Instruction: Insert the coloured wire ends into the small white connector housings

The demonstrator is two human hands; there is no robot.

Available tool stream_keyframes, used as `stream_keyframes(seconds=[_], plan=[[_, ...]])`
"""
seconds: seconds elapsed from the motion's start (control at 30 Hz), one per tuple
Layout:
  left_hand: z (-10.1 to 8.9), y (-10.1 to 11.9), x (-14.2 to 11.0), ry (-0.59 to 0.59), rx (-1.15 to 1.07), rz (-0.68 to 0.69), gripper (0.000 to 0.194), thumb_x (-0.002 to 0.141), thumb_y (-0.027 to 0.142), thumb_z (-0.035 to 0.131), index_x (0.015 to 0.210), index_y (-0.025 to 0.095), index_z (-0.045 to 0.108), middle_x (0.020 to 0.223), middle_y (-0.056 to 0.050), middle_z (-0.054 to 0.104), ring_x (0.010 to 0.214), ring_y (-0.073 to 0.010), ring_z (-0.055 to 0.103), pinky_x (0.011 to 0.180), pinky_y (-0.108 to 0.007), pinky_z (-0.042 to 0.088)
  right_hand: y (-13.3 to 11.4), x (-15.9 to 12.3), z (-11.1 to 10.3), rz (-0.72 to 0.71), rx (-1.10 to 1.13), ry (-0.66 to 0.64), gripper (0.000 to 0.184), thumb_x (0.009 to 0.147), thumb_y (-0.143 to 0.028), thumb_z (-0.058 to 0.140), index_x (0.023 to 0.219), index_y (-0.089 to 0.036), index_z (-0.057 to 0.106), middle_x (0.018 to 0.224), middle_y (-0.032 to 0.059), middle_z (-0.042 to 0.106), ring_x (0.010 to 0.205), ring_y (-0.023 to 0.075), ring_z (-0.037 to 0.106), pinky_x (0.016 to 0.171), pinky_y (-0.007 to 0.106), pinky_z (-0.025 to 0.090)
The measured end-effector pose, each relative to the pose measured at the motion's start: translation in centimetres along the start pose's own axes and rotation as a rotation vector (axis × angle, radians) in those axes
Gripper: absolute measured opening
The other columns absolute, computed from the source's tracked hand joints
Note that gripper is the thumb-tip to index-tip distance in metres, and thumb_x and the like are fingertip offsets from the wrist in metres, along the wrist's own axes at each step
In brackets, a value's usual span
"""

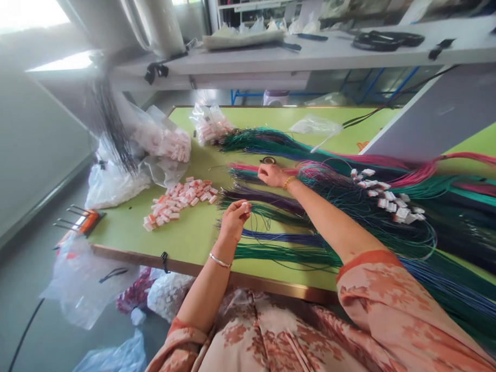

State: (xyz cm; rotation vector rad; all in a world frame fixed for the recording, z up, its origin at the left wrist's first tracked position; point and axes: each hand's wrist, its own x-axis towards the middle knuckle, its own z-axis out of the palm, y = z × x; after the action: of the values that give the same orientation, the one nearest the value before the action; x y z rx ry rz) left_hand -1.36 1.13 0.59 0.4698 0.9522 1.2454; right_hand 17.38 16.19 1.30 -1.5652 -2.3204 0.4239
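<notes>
My left hand [232,222] pinches a small white connector housing [246,207] near the table's front part. A thin wire loop hangs beside it. Over the pink wires [243,167], my right hand [271,175] is closed with fingertips pointing down; what lies between them is hidden. Just behind that hand is a small roll of tape [268,161]. Dark purple wires [264,196] and green wires [273,213] lie in bundles below it. To the left, a loose pile of white and orange connector housings [181,199] is spread on the green table [201,236].
Bags of housings [165,137] stand at the table's left edge, near an orange pronged fixture [84,221]. White connectors on wires [389,197] lie at right. A raised shelf [244,64] spans the back. Plastic bags [111,359] are on the floor.
</notes>
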Motion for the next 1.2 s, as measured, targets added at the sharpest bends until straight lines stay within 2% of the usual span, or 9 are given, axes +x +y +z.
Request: stream_keyframes(seconds=[0.13, 0.3, 0.43, 0.57, 0.67, 0.87, 1.03, 1.2], plan=[[0.1, -0.1, 0.0, -0.008, -0.013, -0.001, 0.028, 0.061, 0.022, 0.082, 0.083, 0.014, 0.066, 0.077, -0.002, 0.067, 0.065, -0.0064, 0.057, 0.062, -0.019, 0.044, -1.3, 1.2, 0.1, -0.044, 0.237, -0.042, 0.016, 0.08, -0.02, 0.056, 0.088, -0.013, 0.067, 0.084, 0.0049, 0.07, 0.073, 0.0132, 0.058, 0.07, 0.023, 0.043], [-0.1, -0.2, 0.1, 0.013, -0.006, -0.008, 0.028, 0.063, 0.022, 0.082, 0.083, 0.014, 0.066, 0.077, -0.003, 0.068, 0.065, -0.0066, 0.057, 0.061, -0.019, 0.044, -5.3, 3.0, 0.7, -0.104, 0.314, -0.017, 0.016, 0.076, -0.021, 0.057, 0.083, -0.013, 0.069, 0.077, 0.0028, 0.069, 0.067, 0.0113, 0.055, 0.066, 0.022, 0.041], [-0.2, -0.2, 0.1, 0.015, -0.023, 0.007, 0.025, 0.064, 0.021, 0.081, 0.083, 0.013, 0.066, 0.077, -0.003, 0.067, 0.065, -0.0069, 0.057, 0.062, -0.02, 0.043, -7.3, 2.9, 0.6, -0.132, 0.423, -0.039, 0.018, 0.077, -0.024, 0.056, 0.08, -0.012, 0.069, 0.071, 0.0014, 0.067, 0.063, 0.0102, 0.052, 0.063, 0.021, 0.041], [-0.1, -0.1, -0.1, 0.006, -0.063, 0.031, 0.024, 0.066, 0.019, 0.08, 0.084, 0.014, 0.066, 0.077, -0.002, 0.066, 0.064, -0.0067, 0.056, 0.063, -0.021, 0.042, -7.4, 0.4, 0.3, -0.134, 0.589, -0.092, 0.023, 0.076, -0.03, 0.057, 0.083, -0.012, 0.069, 0.074, 0.0026, 0.068, 0.064, 0.011, 0.055, 0.064, 0.023, 0.043], [0.1, -0.1, 0.0, -0.011, -0.099, 0.044, 0.023, 0.067, 0.017, 0.079, 0.084, 0.014, 0.066, 0.078, -0.001, 0.065, 0.064, -0.0059, 0.054, 0.065, -0.022, 0.042, -7.1, -2.4, -0.3, -0.161, 0.631, -0.05, 0.023, 0.075, -0.032, 0.059, 0.084, -0.013, 0.067, 0.077, 0.0027, 0.067, 0.066, 0.0113, 0.054, 0.065, 0.024, 0.044], [0.2, -0.1, 0.4, -0.007, -0.171, 0.013, 0.023, 0.067, 0.013, 0.079, 0.086, 0.016, 0.065, 0.078, 0.0, 0.065, 0.067, -0.006, 0.056, 0.069, -0.021, 0.044, -7.5, -7.0, -1.1, -0.155, 0.621, 0.018, 0.022, 0.079, -0.036, 0.056, 0.08, -0.015, 0.064, 0.07, -0.0004, 0.061, 0.063, 0.0107, 0.049, 0.062, 0.023, 0.039], [0.3, 0.0, 0.4, -0.022, -0.185, -0.023, 0.021, 0.07, 0.012, 0.077, 0.086, 0.016, 0.064, 0.078, 0.0, 0.065, 0.065, -0.0046, 0.056, 0.068, -0.019, 0.045, -7.9, -8.9, -0.6, -0.111, 0.633, 0.076, 0.015, 0.076, -0.03, 0.056, 0.074, -0.016, 0.061, 0.066, -0.0004, 0.06, 0.06, 0.0103, 0.049, 0.058, 0.022, 0.038], [0.6, 0.2, 0.2, -0.011, -0.185, -0.034, 0.021, 0.071, 0.011, 0.076, 0.087, 0.016, 0.064, 0.077, 0.001, 0.064, 0.065, -0.0038, 0.056, 0.068, -0.017, 0.045, -8.1, -9.7, 0.2, -0.148, 0.538, 0.167, 0.008, 0.074, -0.025, 0.055, 0.072, -0.017, 0.058, 0.069, 0.0007, 0.061, 0.059, 0.0107, 0.049, 0.058, 0.023, 0.039]])
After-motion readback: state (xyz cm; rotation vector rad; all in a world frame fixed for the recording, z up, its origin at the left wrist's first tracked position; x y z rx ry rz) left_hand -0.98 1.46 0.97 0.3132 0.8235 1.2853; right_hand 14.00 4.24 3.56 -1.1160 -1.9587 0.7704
